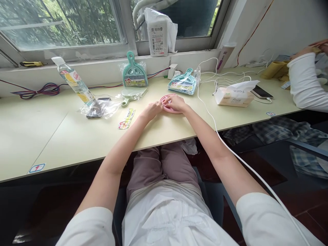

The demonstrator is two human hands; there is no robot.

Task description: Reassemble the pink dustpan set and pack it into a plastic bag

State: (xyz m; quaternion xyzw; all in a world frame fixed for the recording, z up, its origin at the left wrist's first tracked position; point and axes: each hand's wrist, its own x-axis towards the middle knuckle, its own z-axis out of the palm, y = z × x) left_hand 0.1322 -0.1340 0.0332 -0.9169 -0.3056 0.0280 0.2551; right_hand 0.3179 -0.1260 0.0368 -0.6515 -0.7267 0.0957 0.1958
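Note:
A pink mini dustpan (176, 111) with a rounded, ridged shape lies on the table in front of me. My left hand (154, 108) is closed on its left end, fingers bent round the edge. From the right, my right hand (175, 102) reaches over it with fingers bent down onto its inner side, covering part of it. To the left lies a printed label card (126, 119). Behind are a pale green dustpan (133, 93), a teal dustpan and brush set (134, 77) leaning on the wall, and another wrapped teal set (181, 83).
A tilted clear bottle (75, 82) and crumpled plastic wrap (107, 108) are on the left. On the right are a tissue pack (234, 95), a phone (261, 91) and a white cable (212, 119) crossing the table edge. Another person's sleeve (303, 82) shows far right.

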